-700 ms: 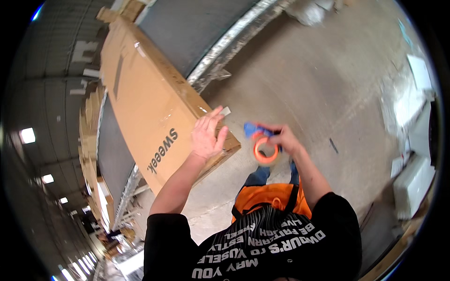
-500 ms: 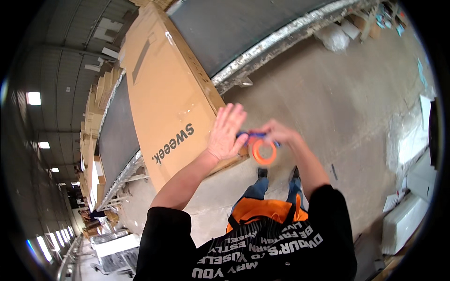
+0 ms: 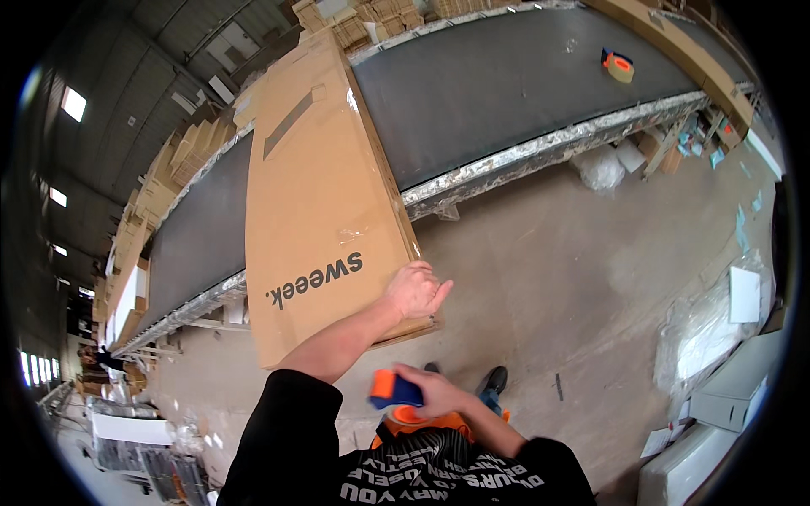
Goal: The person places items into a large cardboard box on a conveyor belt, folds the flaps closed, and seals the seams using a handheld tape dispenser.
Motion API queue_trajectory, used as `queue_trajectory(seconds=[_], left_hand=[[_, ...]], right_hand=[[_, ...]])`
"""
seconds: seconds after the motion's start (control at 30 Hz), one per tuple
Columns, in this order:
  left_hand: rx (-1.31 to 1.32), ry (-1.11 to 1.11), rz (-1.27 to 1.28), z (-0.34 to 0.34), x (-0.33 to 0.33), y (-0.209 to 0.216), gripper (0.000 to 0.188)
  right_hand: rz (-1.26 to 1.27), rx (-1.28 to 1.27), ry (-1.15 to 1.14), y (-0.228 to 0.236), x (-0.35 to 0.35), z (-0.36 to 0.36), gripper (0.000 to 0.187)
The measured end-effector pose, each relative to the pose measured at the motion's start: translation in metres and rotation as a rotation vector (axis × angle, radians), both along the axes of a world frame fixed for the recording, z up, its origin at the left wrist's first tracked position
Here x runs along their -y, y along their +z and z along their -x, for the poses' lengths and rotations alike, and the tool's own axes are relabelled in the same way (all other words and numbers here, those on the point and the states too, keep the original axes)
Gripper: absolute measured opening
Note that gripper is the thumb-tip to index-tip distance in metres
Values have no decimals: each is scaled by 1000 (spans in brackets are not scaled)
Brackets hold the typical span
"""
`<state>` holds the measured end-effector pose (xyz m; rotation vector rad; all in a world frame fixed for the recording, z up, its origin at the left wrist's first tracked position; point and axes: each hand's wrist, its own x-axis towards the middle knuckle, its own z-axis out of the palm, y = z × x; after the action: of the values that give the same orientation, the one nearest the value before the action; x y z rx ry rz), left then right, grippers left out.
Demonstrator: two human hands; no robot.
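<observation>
Left hand: my left hand is pressed on the near right corner of the long cardboard box, palm down, fingers loosely spread toward 2 o'clock. Not gripping anything, just flat on the cardboard.

Right hand: the right hand sits lower, close to my chest, wrapped around the blue and orange tape dispenser. Definitely holding that one.

Which is nearer: left hand by a mile, it's already touching the box. The right hand is just below it at roughly 6 o'clock, with a bit of bare floor between.

Box direction and axis: from the left hand the box stretches away toward 11 o'clock. Its long axis runs near to far, lying across the conveyor belt, with the near end hanging past the belt's metal edge.

Further out: a second tape dispenser sits on the belt way off at 1 o'clock. White packaging is piled on the floor at about 4 o'clock.
</observation>
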<state>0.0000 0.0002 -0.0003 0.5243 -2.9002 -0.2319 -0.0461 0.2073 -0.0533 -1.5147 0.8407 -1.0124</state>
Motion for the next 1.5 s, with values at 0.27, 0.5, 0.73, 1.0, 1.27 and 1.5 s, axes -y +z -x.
queue_trajectory(seconds=[0.27, 0.5, 0.73, 1.0, 1.27, 1.5], left_hand=[[-609, 151, -149, -10, 8, -7, 16], [-525, 591, 276, -212, -47, 1, 24], [-393, 808, 332, -304, -55, -26, 30], [-474, 850, 402, -298, -59, -40, 35], [-451, 950, 443, -255, 11, -27, 34], [-523, 1039, 395, -248, 22, -27, 23]], right_hand=[[-164, 814, -624, 23, -18, 39, 86], [-267, 1089, -979, 22, 50, 7, 58], [-173, 947, -1036, 31, 81, -13, 63], [-211, 825, -1067, 52, 102, -7, 66], [-218, 861, -1099, 37, 180, 27, 64], [-202, 652, -1152, 10, 208, 32, 75]])
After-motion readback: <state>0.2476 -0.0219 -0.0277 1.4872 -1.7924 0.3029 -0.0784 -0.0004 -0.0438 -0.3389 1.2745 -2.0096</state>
